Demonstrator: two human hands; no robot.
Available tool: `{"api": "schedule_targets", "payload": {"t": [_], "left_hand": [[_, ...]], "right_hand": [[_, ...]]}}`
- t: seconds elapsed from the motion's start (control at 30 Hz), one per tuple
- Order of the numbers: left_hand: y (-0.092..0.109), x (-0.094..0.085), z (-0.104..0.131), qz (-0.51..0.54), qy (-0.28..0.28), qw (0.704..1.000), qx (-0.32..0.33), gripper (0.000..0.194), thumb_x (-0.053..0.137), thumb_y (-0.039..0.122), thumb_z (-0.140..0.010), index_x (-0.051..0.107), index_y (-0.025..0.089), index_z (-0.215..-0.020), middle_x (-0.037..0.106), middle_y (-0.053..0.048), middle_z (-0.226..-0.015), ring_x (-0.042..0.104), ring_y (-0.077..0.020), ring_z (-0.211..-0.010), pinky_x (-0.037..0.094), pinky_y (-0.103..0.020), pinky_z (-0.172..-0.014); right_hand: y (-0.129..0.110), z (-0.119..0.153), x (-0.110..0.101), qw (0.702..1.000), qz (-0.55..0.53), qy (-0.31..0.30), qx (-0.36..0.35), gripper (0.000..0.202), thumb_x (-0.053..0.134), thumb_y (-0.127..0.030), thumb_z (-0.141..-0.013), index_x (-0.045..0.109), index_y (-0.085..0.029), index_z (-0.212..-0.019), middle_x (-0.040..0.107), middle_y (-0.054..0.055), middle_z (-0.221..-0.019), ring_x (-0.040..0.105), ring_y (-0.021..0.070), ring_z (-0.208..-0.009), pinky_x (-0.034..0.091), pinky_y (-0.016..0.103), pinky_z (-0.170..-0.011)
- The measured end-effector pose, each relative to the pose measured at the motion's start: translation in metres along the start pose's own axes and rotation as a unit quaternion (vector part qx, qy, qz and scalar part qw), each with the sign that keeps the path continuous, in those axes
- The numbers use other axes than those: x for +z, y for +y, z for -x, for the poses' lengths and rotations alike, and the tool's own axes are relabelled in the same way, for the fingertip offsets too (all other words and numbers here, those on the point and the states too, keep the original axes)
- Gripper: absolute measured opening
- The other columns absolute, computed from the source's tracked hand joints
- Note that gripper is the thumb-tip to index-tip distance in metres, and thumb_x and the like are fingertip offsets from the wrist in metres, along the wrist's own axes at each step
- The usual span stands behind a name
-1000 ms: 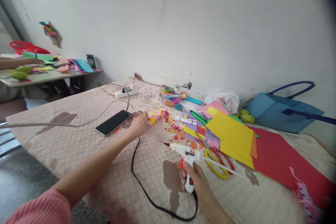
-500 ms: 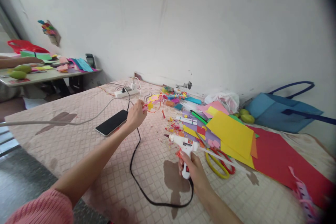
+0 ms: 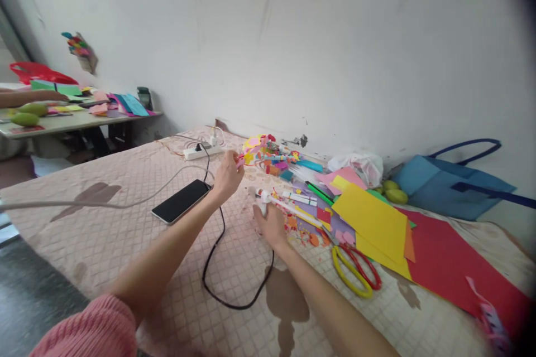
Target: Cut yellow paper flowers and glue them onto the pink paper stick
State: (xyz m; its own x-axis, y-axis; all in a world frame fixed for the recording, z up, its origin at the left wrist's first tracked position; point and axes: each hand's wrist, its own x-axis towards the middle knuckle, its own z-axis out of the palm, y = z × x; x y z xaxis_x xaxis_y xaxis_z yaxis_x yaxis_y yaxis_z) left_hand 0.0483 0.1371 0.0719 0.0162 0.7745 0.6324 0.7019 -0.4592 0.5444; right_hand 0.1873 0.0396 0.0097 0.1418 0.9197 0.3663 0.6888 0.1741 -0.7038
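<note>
left fingers (image 3: 234,164) pinch one paper craft (image 3: 252,144) — right fingers (image 3: 260,220) curl round one glue gun (image 3: 264,196).

The tablecloth (image 3: 188,329) is quilted cloth, matt and textured. The yellow sheet (image 3: 368,215) and red sheet (image 3: 444,256) present as smooth, matt paper. The glue gun (image 3: 264,197) appears plastic. The phone (image 3: 182,201) shows a smooth, glossy screen. The scissor handles (image 3: 341,277) look like smooth plastic; the blue bag (image 3: 448,181), matt fabric. The sleeve (image 3: 94,329) is ribbed cloth.
</note>
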Motion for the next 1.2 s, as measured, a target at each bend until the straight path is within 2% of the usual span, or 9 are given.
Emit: {"api": "schedule_targets", "payload": {"t": [0.07,0.17,0.43,0.67,0.83,1.0,1.1,1.2], "left_hand": [[0.000,0.002,-0.001,0.010,0.010,1.000,0.007,0.023,0.041,0.018,-0.082,0.039,0.017,-0.104,0.055,-0.010,-0.099,0.054,-0.0199,-0.089,0.042,-0.034,-0.076],[-0.003,0.006,-0.001,0.016,0.015,1.000,0.013,0.020,0.041,0.020,-0.083,0.039,0.018,-0.103,0.055,-0.010,-0.099,0.054,-0.0196,-0.089,0.042,-0.033,-0.076],[-0.024,0.021,0.010,-0.009,-0.034,0.999,-0.006,0.024,0.042,0.014,-0.079,0.040,0.017,-0.102,0.054,-0.011,-0.101,0.053,-0.0208,-0.092,0.042,-0.034,-0.079],[-0.045,0.029,0.022,-0.038,-0.093,0.995,-0.017,0.026,0.043,0.012,-0.077,0.043,0.016,-0.103,0.056,-0.012,-0.099,0.054,-0.0225,-0.093,0.042,-0.035,-0.079],[-0.054,0.033,0.024,-0.046,-0.133,0.990,-0.032,0.030,0.049,0.013,-0.073,0.044,0.014,-0.103,0.055,-0.013,-0.100,0.053,-0.0248,-0.097,0.041,-0.038,-0.082],[-0.054,0.024,0.018,-0.027,-0.147,0.987,-0.055,0.036,0.054,0.017,-0.071,0.045,0.013,-0.105,0.053,-0.015,-0.110,0.052,-0.0261,-0.102,0.042,-0.039,-0.084],[-0.051,0.009,0.012,-0.007,-0.138,0.988,-0.074,0.033,0.048,0.012,-0.073,0.046,0.014,-0.106,0.054,-0.014,-0.110,0.054,-0.0249,-0.103,0.043,-0.038,-0.085],[-0.047,-0.010,0.013,0.020,-0.135,0.987,-0.086,0.030,0.046,0.012,-0.075,0.050,0.013,-0.104,0.056,-0.015,-0.109,0.059,-0.0232,-0.095,0.046,-0.036,-0.079]], "right_hand": [[0.001,0.001,0.009,1.000,0.015,-0.008,-0.018,0.026,0.051,-0.027,-0.080,0.062,-0.014,-0.100,0.067,0.013,-0.091,0.060,0.0264,-0.088,0.040,0.034,-0.077],[0.005,0.004,0.014,0.999,0.030,-0.023,-0.038,0.030,0.053,-0.024,-0.079,0.060,-0.015,-0.106,0.066,0.012,-0.097,0.059,0.0269,-0.093,0.040,0.035,-0.081],[0.012,0.001,0.003,0.997,0.044,-0.045,-0.052,0.025,0.052,-0.027,-0.078,0.061,-0.012,-0.096,0.066,0.011,-0.088,0.060,0.0239,-0.083,0.043,0.033,-0.076],[0.014,0.004,0.003,0.996,0.039,-0.055,-0.060,0.030,0.052,-0.028,-0.080,0.061,-0.012,-0.103,0.067,0.011,-0.088,0.061,0.0234,-0.081,0.043,0.031,-0.073],[0.015,0.007,0.005,0.996,0.040,-0.055,-0.061,0.027,0.052,-0.028,-0.080,0.062,-0.013,-0.099,0.067,0.011,-0.088,0.060,0.0234,-0.081,0.043,0.032,-0.073],[0.015,0.009,0.002,0.996,0.036,-0.054,-0.064,0.023,0.053,-0.030,-0.079,0.062,-0.015,-0.093,0.066,0.009,-0.086,0.059,0.0219,-0.080,0.043,0.030,-0.072],[0.015,0.009,0.000,0.996,0.039,-0.050,-0.061,0.021,0.052,-0.029,-0.078,0.061,-0.014,-0.091,0.064,0.008,-0.084,0.058,0.0209,-0.077,0.042,0.030,-0.070],[0.016,0.009,-0.003,0.996,0.044,-0.049,-0.061,0.021,0.053,-0.029,-0.078,0.061,-0.014,-0.089,0.064,0.008,-0.083,0.057,0.0205,-0.074,0.042,0.030,-0.069]]}}
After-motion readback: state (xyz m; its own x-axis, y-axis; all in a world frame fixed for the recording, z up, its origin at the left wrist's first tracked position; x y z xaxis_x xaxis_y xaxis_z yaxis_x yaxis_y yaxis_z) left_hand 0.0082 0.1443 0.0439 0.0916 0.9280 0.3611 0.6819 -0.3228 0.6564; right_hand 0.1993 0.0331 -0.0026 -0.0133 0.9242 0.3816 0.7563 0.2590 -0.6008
